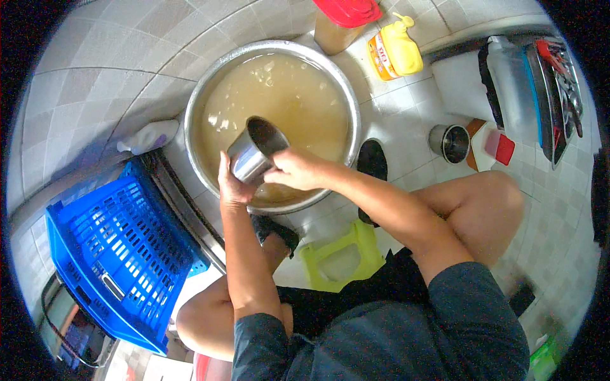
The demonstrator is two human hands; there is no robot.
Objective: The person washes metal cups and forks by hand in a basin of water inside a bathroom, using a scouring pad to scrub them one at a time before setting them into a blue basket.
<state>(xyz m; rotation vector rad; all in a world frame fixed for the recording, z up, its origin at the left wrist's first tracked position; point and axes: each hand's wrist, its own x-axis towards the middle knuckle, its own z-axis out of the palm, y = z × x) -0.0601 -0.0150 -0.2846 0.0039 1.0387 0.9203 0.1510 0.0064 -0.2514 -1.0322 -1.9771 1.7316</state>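
Note:
A steel cup [252, 155] is held tilted over a large round metal basin [353, 119]. My left hand [234, 185] supports its lower left side, with the thumb up along the wall. On the cup's right side, my right hand [296, 169] grips it near the base, partly hidden behind the cup. The cup's dark mouth faces up and to the right. Cloudy yellowish-brown water [295, 90] fills much of the basin, with some bubbles on its surface.
Blue plastic crates [128, 257] stand at left. Beyond the basin are a red-lidded container [336, 38] and a yellow detergent bottle [395, 50]. At right are another metal cup [449, 143] and a rack of utensils [555, 95]. A lime-green stool [340, 259] is beneath me.

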